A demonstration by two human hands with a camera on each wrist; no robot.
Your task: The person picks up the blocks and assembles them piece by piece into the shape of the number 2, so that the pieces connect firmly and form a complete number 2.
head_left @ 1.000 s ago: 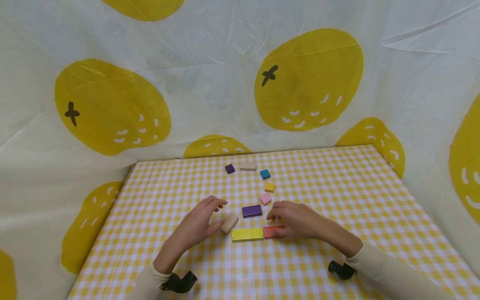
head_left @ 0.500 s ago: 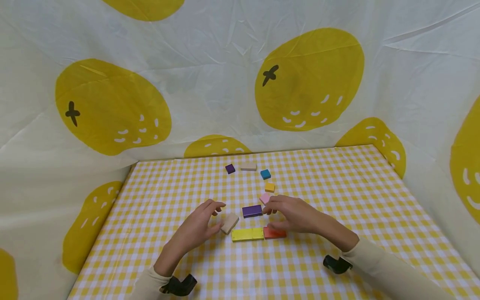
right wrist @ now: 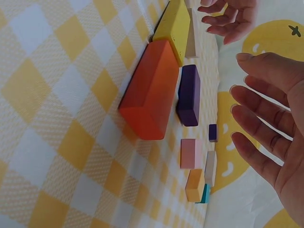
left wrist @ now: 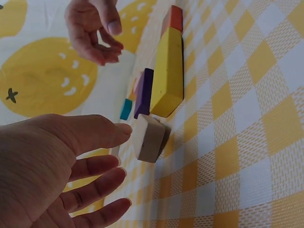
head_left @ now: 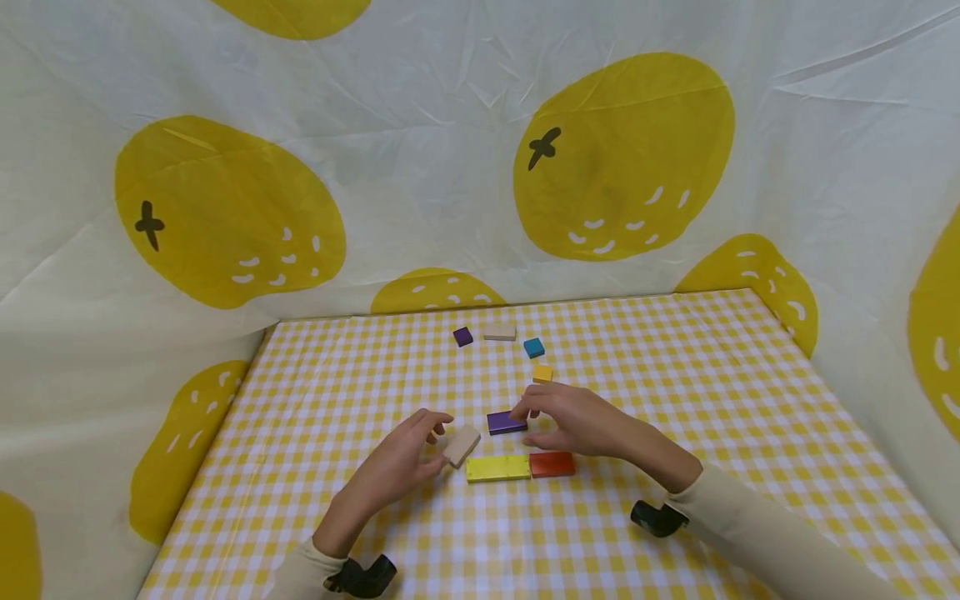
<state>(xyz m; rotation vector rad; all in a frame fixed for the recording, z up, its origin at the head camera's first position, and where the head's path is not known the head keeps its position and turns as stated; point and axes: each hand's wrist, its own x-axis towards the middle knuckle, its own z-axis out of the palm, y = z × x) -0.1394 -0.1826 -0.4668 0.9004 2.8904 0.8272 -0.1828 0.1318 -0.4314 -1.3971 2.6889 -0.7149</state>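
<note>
My left hand (head_left: 405, 457) is beside a plain wooden block (head_left: 462, 446) set at a slant, its thumb tip right at the block's near end. The fingers are loosely bent around nothing. Over the right end of a long purple block (head_left: 502, 423) hovers my right hand (head_left: 581, 421), fingers relaxed and holding nothing. In front of it, a yellow block (head_left: 497, 468) and a red block (head_left: 552, 464) lie end to end in a row. A pink block (right wrist: 191, 153) shows in the right wrist view; in the head view the right hand hides it.
Farther back lie an orange block (head_left: 543, 373), a blue block (head_left: 534, 347), a second wooden block (head_left: 499, 332) and a small purple block (head_left: 462, 337). A checked yellow-and-white cloth (head_left: 675, 367) covers the table. A fruit-print curtain (head_left: 435, 192) rises behind its back edge.
My right hand has moved left and farther back, from over the red block to over the purple block's right end, covering the pink block. The left hand has barely moved.
</note>
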